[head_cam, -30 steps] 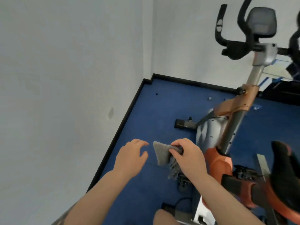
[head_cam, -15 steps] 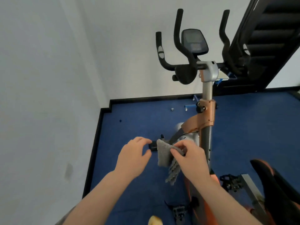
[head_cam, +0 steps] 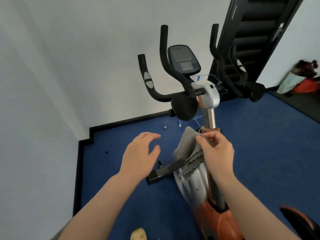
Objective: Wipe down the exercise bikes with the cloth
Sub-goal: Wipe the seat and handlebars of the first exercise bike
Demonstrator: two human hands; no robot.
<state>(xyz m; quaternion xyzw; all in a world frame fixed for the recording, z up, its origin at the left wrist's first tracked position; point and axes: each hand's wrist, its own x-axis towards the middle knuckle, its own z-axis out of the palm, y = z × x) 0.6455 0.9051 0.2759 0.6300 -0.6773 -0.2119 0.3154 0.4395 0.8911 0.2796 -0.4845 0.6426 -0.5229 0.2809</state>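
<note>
An exercise bike (head_cam: 207,99) with black handlebars, a grey console and an orange and silver frame stands on the blue floor in front of me. My right hand (head_cam: 216,151) pinches a folded grey cloth (head_cam: 189,148) in front of the bike's upright post, below the handlebars. To the left of the cloth, my left hand (head_cam: 140,155) hovers with fingers relaxed and spread, holding nothing, a short gap from the cloth.
A white wall with black skirting (head_cam: 121,122) closes the corner on the left and behind. Behind the bike on the right leans a black slatted panel (head_cam: 251,37). The bike's black saddle (head_cam: 301,222) is at the bottom right. Small bits lie on the blue floor (head_cam: 259,144).
The view has tilted up, so the handlebars sit nearer the centre. My right hand has lifted the cloth towards the post. My left hand stays beside it.
</note>
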